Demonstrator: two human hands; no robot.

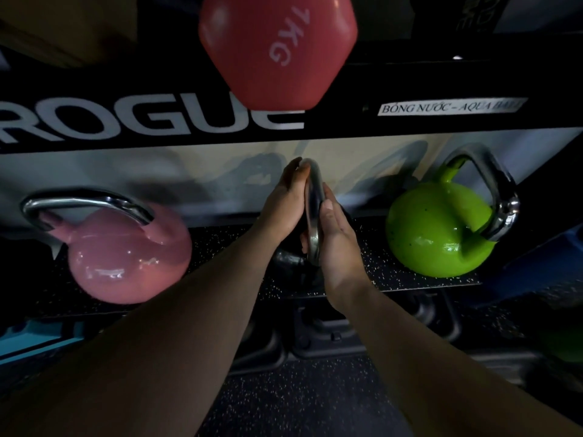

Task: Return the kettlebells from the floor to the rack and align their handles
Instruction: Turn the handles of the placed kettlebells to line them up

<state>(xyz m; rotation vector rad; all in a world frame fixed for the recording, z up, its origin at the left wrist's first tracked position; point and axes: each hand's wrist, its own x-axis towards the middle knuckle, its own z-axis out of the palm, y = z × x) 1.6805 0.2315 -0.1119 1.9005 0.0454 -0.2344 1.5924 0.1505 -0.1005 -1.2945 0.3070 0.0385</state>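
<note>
A black kettlebell [288, 258] stands on the speckled rack shelf [378, 272], its chrome handle edge-on toward me. My left hand [284, 200] presses flat on the handle's left side and my right hand [339, 238] on its right side, so both clasp the handle. A pink kettlebell [126, 260] sits on the shelf to the left with its chrome handle lying across. On the right a green kettlebell [438, 231] rests with its chrome handle turned at an angle toward the right.
The black rack beam [347, 121] with white lettering runs just above the shelf. A red 1 kg dumbbell [277, 48] sticks out over it. Dark plates or weights [315, 335] lie on the lower level, above the speckled floor [299, 398].
</note>
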